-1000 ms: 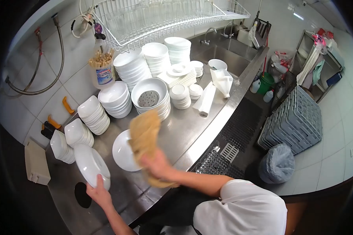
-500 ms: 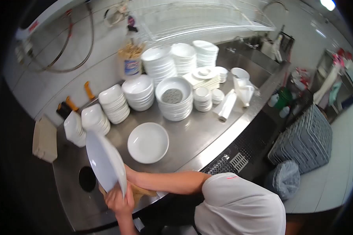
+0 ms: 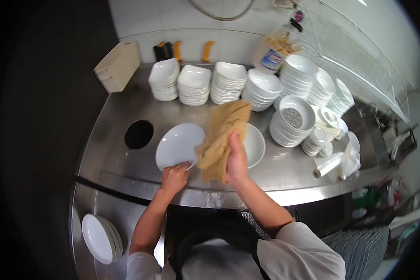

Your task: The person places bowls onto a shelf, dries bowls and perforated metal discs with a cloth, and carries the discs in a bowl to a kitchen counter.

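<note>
My left hand (image 3: 175, 178) is closed on the near edge of a white plate (image 3: 179, 144), which lies low over the steel counter (image 3: 112, 116). In my right hand (image 3: 237, 161) is a tan cloth (image 3: 225, 135), bunched and hanging between the plate and a white bowl (image 3: 254, 145). The cloth hides the bowl's left part. Behind these stand stacks of square white dishes (image 3: 193, 77) and round white bowls (image 3: 262, 84). A perforated disc (image 3: 292, 117) sits in the top bowl of another stack.
A round hole (image 3: 139, 134) opens in the counter at the left. White plates (image 3: 100, 238) are stacked at the lower left. Orange-handled tools (image 3: 208, 50) and a beige box (image 3: 119, 67) are at the back, with a white wire rack (image 3: 359, 51) at the upper right.
The view has swung left and down. The plate has gone from tilted upright to nearly level at the counter. My right hand has brought the cloth out from behind it.
</note>
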### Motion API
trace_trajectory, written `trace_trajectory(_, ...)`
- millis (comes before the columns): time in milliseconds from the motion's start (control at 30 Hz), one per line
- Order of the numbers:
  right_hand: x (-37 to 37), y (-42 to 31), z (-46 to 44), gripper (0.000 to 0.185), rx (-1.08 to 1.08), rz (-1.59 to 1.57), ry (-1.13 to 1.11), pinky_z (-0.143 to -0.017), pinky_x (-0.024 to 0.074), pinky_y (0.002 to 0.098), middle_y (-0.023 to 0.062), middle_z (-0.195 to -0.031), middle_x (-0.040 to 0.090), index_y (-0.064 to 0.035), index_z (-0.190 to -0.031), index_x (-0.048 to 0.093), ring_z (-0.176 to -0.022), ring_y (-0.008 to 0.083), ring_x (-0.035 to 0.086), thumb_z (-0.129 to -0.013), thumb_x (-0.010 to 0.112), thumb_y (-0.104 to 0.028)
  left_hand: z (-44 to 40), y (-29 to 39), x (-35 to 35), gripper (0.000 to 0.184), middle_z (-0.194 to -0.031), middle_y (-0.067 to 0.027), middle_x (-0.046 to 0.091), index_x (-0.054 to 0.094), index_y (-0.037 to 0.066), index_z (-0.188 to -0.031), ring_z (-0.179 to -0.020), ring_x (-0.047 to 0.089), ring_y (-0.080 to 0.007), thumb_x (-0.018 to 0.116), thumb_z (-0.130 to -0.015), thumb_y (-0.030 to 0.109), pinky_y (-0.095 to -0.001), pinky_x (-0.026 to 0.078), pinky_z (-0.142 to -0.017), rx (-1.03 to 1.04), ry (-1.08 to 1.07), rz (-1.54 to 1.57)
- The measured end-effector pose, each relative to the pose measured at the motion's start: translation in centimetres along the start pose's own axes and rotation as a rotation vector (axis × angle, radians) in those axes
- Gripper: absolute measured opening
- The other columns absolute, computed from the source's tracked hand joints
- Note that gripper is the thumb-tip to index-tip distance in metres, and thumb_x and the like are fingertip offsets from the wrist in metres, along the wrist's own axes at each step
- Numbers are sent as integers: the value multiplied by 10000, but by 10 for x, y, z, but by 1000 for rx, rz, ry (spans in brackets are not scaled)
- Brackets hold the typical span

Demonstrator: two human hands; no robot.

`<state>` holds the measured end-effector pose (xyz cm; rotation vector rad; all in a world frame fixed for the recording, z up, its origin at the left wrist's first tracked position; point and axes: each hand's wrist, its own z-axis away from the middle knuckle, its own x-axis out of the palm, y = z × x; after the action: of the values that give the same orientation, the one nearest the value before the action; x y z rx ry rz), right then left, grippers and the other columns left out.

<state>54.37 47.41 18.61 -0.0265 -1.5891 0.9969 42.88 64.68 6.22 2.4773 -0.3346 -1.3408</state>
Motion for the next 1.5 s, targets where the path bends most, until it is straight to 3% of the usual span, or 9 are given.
trace_trajectory(267,25,40,-55,465,-67,-104,-156,-955,484,425,133,-1223,583,-52,-1319,472,-1099,279,592,-1008,518,-396,42,-22,35,96,-825,-32,701,672,119,-830,-832,698,-224,607,-759,108,-384,524,-716,75,38,-109)
trace_trajectory(400,2,98,-83,408,-277,545,-247,-935,465,396,147,-1208,578,-19,-1249,526,-1081,290,589,-959,621,-289,50,-29,26,126,-999,1,733,720,143,-857,-1012,654,-154,648,-757,116,-381,406,-892,-98,-281,-249)
trace_trajectory(600,-44,180,-95,441,-810,1360,-510,-1005,403,482,211,-1236,562,-29,-1269,557,-1157,376,530,-894,668,-234,79,-38,24,130,-982,-41,716,738,127,-873,-1068,620,-202,701,-756,171,-445,349,-1051,-227,-17,-149)
trace_trajectory(833,-80,207,-128,536,-456,1861,-1362,-1160,227,550,208,-1500,415,-119,-1394,534,-1464,359,277,-950,570,-416,93,-41,21,269,-989,-64,719,740,98,-898,-1057,632,-237,779,-773,334,-465,361,-1103,-325,-23,307)
trace_trajectory(1067,-79,183,-158,506,-573,2203,-1151,-1163,257,506,143,-1461,488,-82,-1337,570,-1439,315,327,-947,563,-403,85,-25,20,250,-887,-43,720,750,112,-844,-988,652,-220,774,-764,348,-471,345,-1126,-364,66,11)
trace_trajectory(1167,-86,168,-127,476,-696,2416,-917,-1038,425,505,198,-1329,582,-45,-1266,601,-1269,332,531,-948,565,-398,86,-24,22,259,-871,-36,718,742,100,-813,-957,654,-224,772,-758,351,-477,349,-1124,-357,91,25)
trace_trajectory(1233,-68,157,-89,475,-265,2472,-848,-885,508,504,230,-1210,623,-30,-1235,606,-1086,358,620,-949,569,-407,88,-25,24,248,-842,-53,706,722,84,-791,-935,653,-245,788,-738,317,-478,348,-1126,-339,125,66)
trace_trajectory(1367,-43,159,-42,483,176,2199,-740,-754,543,489,248,-1096,658,0,-1171,618,-946,362,682,-951,551,-425,92,-33,30,239,-820,-102,668,672,57,-760,-932,639,-297,811,-686,236,-491,336,-1141,-366,197,132)
trace_trajectory(1500,-61,171,-90,520,636,566,-152,-830,545,434,141,-1143,659,-3,-1206,594,-991,284,664,-961,531,-458,94,-31,29,308,-1019,-132,628,637,27,-765,-1094,581,-322,841,-645,225,-509,323,-1157,-387,249,171)
